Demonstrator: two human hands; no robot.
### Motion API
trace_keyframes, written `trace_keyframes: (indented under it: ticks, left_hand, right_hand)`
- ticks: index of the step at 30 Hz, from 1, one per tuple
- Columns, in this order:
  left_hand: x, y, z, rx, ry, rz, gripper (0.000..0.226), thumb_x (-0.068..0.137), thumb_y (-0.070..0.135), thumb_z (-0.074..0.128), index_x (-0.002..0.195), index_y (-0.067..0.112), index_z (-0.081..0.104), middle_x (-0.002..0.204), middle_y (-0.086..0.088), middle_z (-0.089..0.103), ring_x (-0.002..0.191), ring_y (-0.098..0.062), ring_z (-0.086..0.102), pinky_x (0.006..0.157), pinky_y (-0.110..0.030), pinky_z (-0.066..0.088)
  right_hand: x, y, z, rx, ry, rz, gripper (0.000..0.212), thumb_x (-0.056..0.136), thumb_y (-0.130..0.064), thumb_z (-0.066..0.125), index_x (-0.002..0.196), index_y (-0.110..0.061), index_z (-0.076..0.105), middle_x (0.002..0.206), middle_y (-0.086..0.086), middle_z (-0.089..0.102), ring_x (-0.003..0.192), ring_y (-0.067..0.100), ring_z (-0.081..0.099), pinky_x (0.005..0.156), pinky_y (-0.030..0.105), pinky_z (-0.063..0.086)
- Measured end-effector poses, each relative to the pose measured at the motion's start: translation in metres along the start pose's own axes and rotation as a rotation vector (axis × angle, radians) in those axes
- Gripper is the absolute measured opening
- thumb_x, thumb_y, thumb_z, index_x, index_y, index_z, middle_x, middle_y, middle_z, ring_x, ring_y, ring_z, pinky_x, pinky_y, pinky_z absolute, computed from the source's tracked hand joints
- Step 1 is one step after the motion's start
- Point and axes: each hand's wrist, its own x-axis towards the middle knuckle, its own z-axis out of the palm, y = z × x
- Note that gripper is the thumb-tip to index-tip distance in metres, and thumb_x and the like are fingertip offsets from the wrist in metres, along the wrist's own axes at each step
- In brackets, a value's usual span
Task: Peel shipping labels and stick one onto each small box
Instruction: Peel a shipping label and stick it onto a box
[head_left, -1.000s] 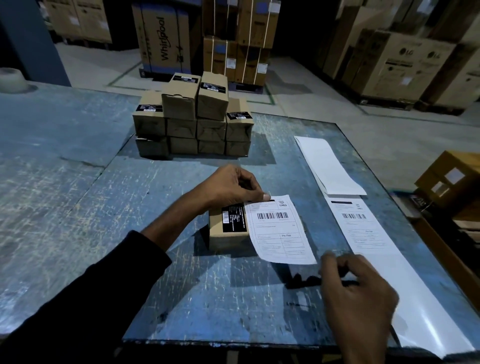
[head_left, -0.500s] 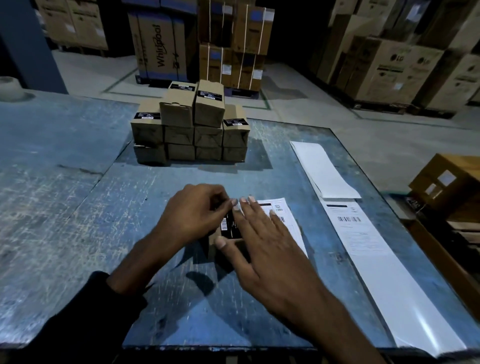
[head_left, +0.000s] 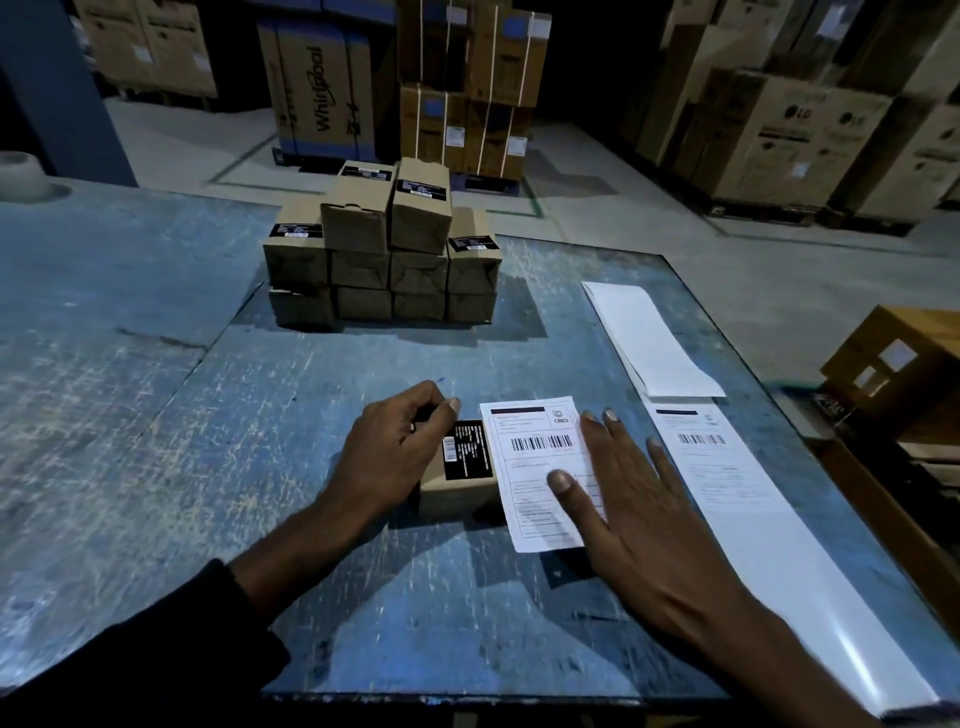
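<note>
Your left hand (head_left: 395, 452) hides the small box (head_left: 457, 491)'s left side, fingers curled gripping it; right hand (head_left: 639, 499) lies flat, fingers straight, pressing the shipping label (head_left: 535, 467) beside that grip.

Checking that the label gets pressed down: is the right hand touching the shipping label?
Touching. The head view shows the right hand with straight fingers lying flat across the shipping label, thumb tip resting on its printed face.
</note>
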Motion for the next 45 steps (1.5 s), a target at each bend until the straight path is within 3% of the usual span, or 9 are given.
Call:
trace_keyframes:
  ticks: [4,6,11,18,26,30,34,38,45]
  left_hand:
    - [0.002,0.001,0.0,-0.024,-0.011,0.01,0.036,0.101,0.043,0.058,0.075,0.019,0.059,0.067,0.008,0.064,0.066,-0.01,0.06,0.066,-0.048,0.05]
    - [0.004,0.0,-0.001,-0.02,-0.016,0.018,0.036,0.099,0.045,0.058,0.075,0.018,0.06,0.067,0.006,0.065,0.067,-0.014,0.062,0.066,-0.048,0.051]
    - [0.005,0.0,-0.003,-0.028,-0.02,0.031,0.039,0.096,0.048,0.057,0.077,0.015,0.062,0.069,0.001,0.067,0.07,-0.022,0.066,0.067,-0.049,0.055]
    - [0.003,-0.001,-0.001,0.009,-0.001,-0.013,0.038,0.097,0.049,0.056,0.077,0.017,0.062,0.071,0.005,0.068,0.073,-0.017,0.068,0.066,-0.048,0.053]
    - [0.002,0.004,-0.005,0.024,-0.01,-0.009,0.037,0.094,0.049,0.056,0.071,0.021,0.059,0.067,0.007,0.066,0.071,-0.018,0.066,0.068,-0.045,0.051]
    - [0.006,0.004,-0.006,0.039,-0.007,0.012,0.036,0.094,0.046,0.058,0.071,0.019,0.061,0.067,0.003,0.067,0.07,-0.019,0.066,0.07,-0.046,0.054]
    - [0.007,0.003,-0.008,0.036,-0.02,0.044,0.035,0.095,0.045,0.061,0.072,0.02,0.066,0.069,0.007,0.071,0.072,-0.014,0.07,0.071,-0.047,0.056]
    - [0.008,0.001,-0.008,0.054,-0.011,0.034,0.036,0.096,0.049,0.06,0.071,0.022,0.063,0.07,0.009,0.071,0.072,-0.014,0.069,0.069,-0.048,0.056]
    - [0.005,0.003,-0.008,0.04,-0.015,0.031,0.034,0.096,0.046,0.06,0.07,0.025,0.061,0.068,0.012,0.069,0.069,-0.009,0.067,0.067,-0.044,0.054]
  right_hand:
    - [0.008,-0.018,-0.012,0.115,0.336,0.071,0.088,0.095,-0.084,0.01,0.162,-0.034,0.038,0.172,-0.011,0.03,0.159,0.004,0.018,0.125,0.028,0.009]
    - [0.008,-0.042,-0.012,0.141,0.308,-0.036,0.083,0.097,-0.081,0.013,0.163,-0.036,0.036,0.173,-0.014,0.026,0.159,0.003,0.017,0.129,0.032,0.014]
    - [0.008,-0.073,0.019,0.049,-0.029,-0.268,0.077,0.105,-0.074,0.012,0.171,-0.035,0.006,0.177,-0.018,-0.003,0.156,-0.01,-0.017,0.132,0.03,-0.005]
    - [0.012,-0.014,0.009,-0.128,-0.036,-0.146,0.09,0.089,-0.082,-0.017,0.168,-0.037,-0.014,0.173,-0.021,-0.02,0.152,-0.013,-0.028,0.132,0.034,-0.011]
    - [0.01,-0.004,-0.015,-0.044,0.185,0.127,0.104,0.09,-0.084,-0.009,0.167,-0.024,0.026,0.175,-0.006,0.024,0.162,0.009,0.01,0.132,0.043,0.01]
    - [0.009,-0.053,-0.01,0.056,0.046,-0.087,0.087,0.096,-0.081,-0.004,0.17,-0.036,0.006,0.175,-0.019,-0.006,0.16,-0.002,-0.012,0.131,0.034,-0.007]
    - [0.011,-0.065,0.024,-0.015,-0.079,-0.298,0.081,0.101,-0.077,0.001,0.17,-0.034,-0.001,0.177,-0.018,-0.01,0.155,-0.01,-0.022,0.132,0.036,-0.007]
    - [0.012,-0.034,0.019,-0.105,-0.005,-0.21,0.086,0.095,-0.079,-0.014,0.169,-0.037,-0.006,0.175,-0.022,-0.014,0.154,-0.012,-0.023,0.132,0.034,-0.007]
    - [0.003,0.008,-0.008,0.002,-0.113,0.035,0.093,0.086,-0.087,-0.011,0.167,-0.041,-0.01,0.173,-0.027,-0.013,0.148,-0.02,-0.025,0.13,0.032,-0.016]
